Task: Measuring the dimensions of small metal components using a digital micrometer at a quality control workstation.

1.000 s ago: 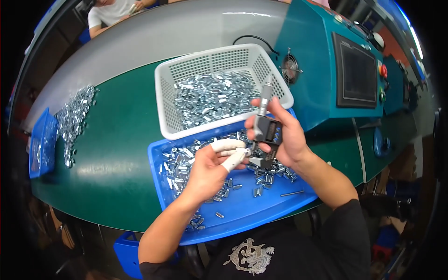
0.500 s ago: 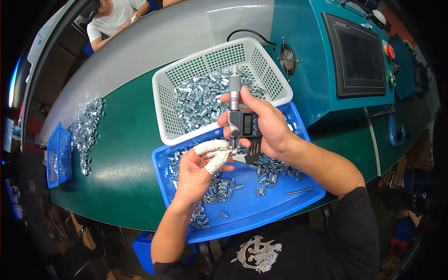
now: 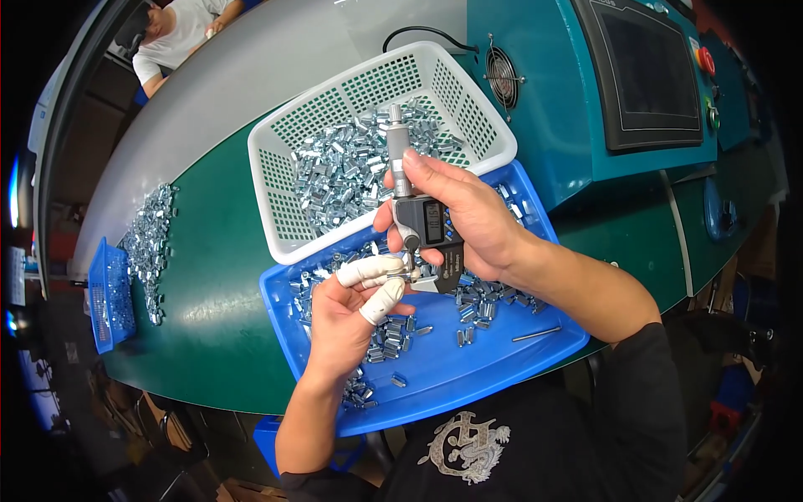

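Note:
My right hand [image 3: 477, 219] is closed round a digital micrometer [image 3: 432, 222], its thumb on the thimble and its small display turned up. White finger covers wrap the thumb and fingers of my left hand [image 3: 347, 314]. Those fingers pinch a small shiny metal part [image 3: 411, 273] at the micrometer's jaws; the fingertips hide most of it. Below both hands is a blue tray [image 3: 452, 381] with many loose silvery metal parts [image 3: 391, 335] in it. Behind the micrometer stands a white perforated basket [image 3: 272, 213] holding a heap of the same parts.
A metal rod [image 3: 536, 334] lies in the tray's right part. To the left are a pile of metal parts [image 3: 150, 243] and a small blue basket [image 3: 102, 293]. A teal machine [image 3: 535, 125] with a screen [image 3: 644, 79] stands at right. Another person [image 3: 180, 38] sits across the table.
The camera view has shifted slightly, so the table things appear displaced. My right hand still grips the micrometer, and my left hand still holds the part at its jaws. The display reading differs.

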`<action>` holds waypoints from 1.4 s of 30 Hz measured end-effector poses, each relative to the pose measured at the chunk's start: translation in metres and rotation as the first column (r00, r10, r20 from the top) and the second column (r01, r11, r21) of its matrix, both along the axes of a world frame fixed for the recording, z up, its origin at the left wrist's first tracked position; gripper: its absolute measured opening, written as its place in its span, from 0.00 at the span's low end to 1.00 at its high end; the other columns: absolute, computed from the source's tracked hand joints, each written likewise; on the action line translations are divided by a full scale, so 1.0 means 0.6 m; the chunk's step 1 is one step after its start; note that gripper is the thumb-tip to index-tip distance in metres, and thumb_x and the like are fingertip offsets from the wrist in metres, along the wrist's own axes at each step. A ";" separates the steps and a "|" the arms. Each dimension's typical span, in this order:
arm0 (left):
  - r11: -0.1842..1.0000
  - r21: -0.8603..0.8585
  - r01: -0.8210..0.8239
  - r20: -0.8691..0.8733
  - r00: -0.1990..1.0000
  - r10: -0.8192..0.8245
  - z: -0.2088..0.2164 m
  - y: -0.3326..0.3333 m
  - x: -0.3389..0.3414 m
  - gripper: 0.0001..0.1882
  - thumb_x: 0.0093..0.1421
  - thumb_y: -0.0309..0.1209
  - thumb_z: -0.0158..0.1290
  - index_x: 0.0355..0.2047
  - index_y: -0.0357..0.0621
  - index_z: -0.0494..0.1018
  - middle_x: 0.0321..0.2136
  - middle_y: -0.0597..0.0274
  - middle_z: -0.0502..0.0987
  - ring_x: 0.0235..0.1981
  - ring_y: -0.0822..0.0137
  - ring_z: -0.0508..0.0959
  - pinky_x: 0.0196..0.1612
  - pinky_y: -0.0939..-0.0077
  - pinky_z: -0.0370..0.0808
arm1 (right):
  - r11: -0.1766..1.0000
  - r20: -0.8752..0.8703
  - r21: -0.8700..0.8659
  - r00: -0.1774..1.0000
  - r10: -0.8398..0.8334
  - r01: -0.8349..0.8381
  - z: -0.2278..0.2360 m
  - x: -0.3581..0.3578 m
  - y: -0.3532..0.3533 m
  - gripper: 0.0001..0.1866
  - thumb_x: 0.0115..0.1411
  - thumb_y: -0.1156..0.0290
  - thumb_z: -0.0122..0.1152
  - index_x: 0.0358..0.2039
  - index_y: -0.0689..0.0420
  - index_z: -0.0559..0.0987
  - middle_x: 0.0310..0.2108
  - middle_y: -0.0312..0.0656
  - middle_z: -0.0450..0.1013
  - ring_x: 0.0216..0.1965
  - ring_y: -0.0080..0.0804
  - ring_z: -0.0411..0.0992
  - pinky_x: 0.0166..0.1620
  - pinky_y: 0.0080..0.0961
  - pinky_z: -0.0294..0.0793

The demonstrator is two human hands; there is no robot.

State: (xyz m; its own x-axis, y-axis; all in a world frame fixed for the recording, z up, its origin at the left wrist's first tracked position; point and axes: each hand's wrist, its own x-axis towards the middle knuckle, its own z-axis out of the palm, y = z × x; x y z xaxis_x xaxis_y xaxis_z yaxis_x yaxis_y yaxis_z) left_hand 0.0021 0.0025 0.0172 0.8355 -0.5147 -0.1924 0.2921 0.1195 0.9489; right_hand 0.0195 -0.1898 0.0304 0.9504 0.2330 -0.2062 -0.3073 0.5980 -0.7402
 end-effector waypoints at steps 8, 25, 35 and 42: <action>1.000 0.024 0.007 0.016 1.000 -0.007 0.001 0.000 -0.002 0.12 0.58 0.19 0.53 0.44 0.33 0.72 0.38 0.54 0.77 0.38 0.66 0.79 0.36 0.74 0.81 | 1.000 0.040 0.017 0.999 0.014 -0.014 -0.005 -0.002 0.000 0.21 0.68 0.52 0.37 0.42 0.58 0.68 0.30 0.44 0.74 0.26 0.24 0.75 0.15 0.13 0.67; 1.000 0.014 0.016 0.039 0.999 -0.016 -0.001 0.000 -0.004 0.14 0.57 0.20 0.54 0.45 0.33 0.71 0.38 0.54 0.77 0.38 0.64 0.79 0.37 0.73 0.80 | 0.998 -0.033 0.067 0.999 0.000 0.002 0.001 -0.010 -0.006 0.24 0.67 0.48 0.36 0.42 0.57 0.69 0.29 0.44 0.74 0.24 0.23 0.75 0.15 0.13 0.66; 0.988 0.152 0.041 0.084 0.995 -0.054 -0.011 0.002 -0.001 0.11 0.56 0.21 0.56 0.40 0.34 0.73 0.30 0.63 0.77 0.29 0.76 0.76 0.33 0.83 0.75 | 0.998 0.017 -0.064 1.000 0.026 -0.025 -0.006 -0.015 -0.001 0.22 0.67 0.51 0.40 0.41 0.59 0.69 0.28 0.43 0.74 0.25 0.22 0.74 0.14 0.12 0.65; 0.958 0.201 -0.204 0.224 0.962 0.158 -0.001 0.002 0.025 0.15 0.56 0.22 0.56 0.43 0.33 0.71 0.34 0.58 0.77 0.31 0.74 0.77 0.32 0.81 0.75 | 0.998 0.033 -0.061 0.999 -0.032 0.034 0.003 -0.015 -0.003 0.25 0.67 0.49 0.37 0.44 0.60 0.69 0.30 0.44 0.74 0.26 0.22 0.74 0.15 0.11 0.65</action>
State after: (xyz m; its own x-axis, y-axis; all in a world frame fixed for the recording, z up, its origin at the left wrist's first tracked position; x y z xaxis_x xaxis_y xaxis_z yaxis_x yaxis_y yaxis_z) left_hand 0.0173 0.0039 0.0166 0.9439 -0.3150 -0.0996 0.0829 -0.0662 0.9944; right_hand 0.0106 -0.1916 0.0325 0.9637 0.1892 -0.1883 -0.2635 0.5605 -0.7851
